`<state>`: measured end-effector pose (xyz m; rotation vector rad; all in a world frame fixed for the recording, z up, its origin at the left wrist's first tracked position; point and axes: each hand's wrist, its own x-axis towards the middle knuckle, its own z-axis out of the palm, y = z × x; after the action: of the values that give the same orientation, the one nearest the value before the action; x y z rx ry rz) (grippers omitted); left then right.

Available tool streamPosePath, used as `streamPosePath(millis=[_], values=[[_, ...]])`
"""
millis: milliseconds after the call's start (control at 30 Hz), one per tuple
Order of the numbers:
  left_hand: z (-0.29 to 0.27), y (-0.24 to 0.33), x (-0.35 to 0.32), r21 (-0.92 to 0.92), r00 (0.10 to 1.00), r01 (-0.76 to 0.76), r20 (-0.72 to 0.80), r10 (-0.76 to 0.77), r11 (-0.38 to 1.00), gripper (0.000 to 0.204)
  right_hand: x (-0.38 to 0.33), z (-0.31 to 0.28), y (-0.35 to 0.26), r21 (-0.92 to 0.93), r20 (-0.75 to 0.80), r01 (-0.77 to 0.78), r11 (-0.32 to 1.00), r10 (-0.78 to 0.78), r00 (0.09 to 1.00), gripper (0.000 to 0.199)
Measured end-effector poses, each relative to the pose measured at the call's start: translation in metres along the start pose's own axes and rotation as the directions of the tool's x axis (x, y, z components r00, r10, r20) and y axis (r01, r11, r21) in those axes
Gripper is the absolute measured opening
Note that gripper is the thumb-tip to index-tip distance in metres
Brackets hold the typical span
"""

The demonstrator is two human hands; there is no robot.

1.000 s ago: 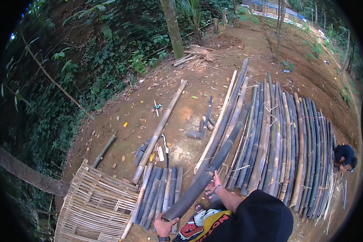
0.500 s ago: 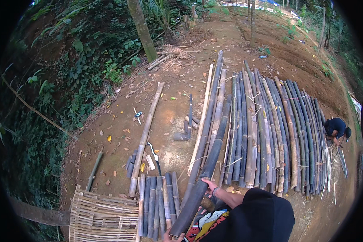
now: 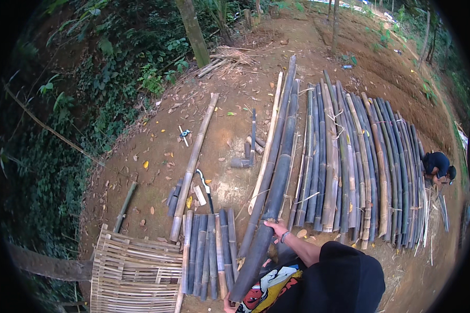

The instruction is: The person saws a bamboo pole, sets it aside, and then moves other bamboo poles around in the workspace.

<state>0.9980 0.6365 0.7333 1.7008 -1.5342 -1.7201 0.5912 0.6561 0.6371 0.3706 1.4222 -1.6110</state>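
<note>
A long dark bamboo pole (image 3: 255,261) slants from the lower edge toward the middle of the view. My right hand (image 3: 278,228), with a band at the wrist, is closed around it near a joint. At the pole's near end, my left hand (image 3: 230,304) holds it from below, partly cut off by the lower edge. Just left of this pole lie another dark pole (image 3: 267,188) and a pale split bamboo strip (image 3: 267,148). Several short bamboo pieces (image 3: 212,255) lie side by side to the left of my hands.
Rows of long bamboo poles (image 3: 344,172) lie to the right; beyond them a person (image 3: 437,166) bends down. A woven bamboo panel (image 3: 136,268) is at lower left. A curved-handled saw (image 3: 206,188), a long-handled tool (image 3: 245,161) and a single pole (image 3: 196,156) lie on the ground.
The held pole's far end has swung left, away from the rows and closer to the neighbouring poles. Both hands keep their hold. The whole view has shifted slightly.
</note>
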Motion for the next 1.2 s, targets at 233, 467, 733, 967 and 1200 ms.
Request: streamPosePath(millis=[233, 467, 733, 967, 1200], values=[[0.036, 0.004, 0.014, -0.03, 0.997, -0.034, -0.067, 0.032, 0.999, 0.072, 0.044, 0.015, -0.014, -0.045, 0.016, 0.117, 0.992, -0.117, 0.993, 0.073], [0.103, 0.022, 0.061, -0.058, 0.938, -0.277, -0.233, 0.257, 0.959, 0.078, 0.122, 0.046, -0.064, 0.011, 0.067, 0.037, 0.999, -0.037, 0.997, 0.068], [0.131, 0.17, 0.069, 0.179, 0.877, -0.206, -0.402, 0.263, 0.962, 0.074, 0.175, 0.062, -0.069, 0.108, 0.173, -0.08, 0.991, 0.061, 0.983, 0.048], [0.123, 0.135, 0.093, -0.049, 0.875, -0.413, -0.298, 0.381, 0.91, 0.072, 0.186, 0.081, -0.076, 0.188, 0.17, -0.104, 0.977, 0.072, 0.983, 0.048], [0.08, 0.082, 0.078, -0.2, 0.965, 0.114, -0.21, -0.156, 0.973, 0.059, 0.147, 0.094, -0.043, -0.018, 0.039, 0.121, 0.993, -0.12, 0.992, 0.062]])
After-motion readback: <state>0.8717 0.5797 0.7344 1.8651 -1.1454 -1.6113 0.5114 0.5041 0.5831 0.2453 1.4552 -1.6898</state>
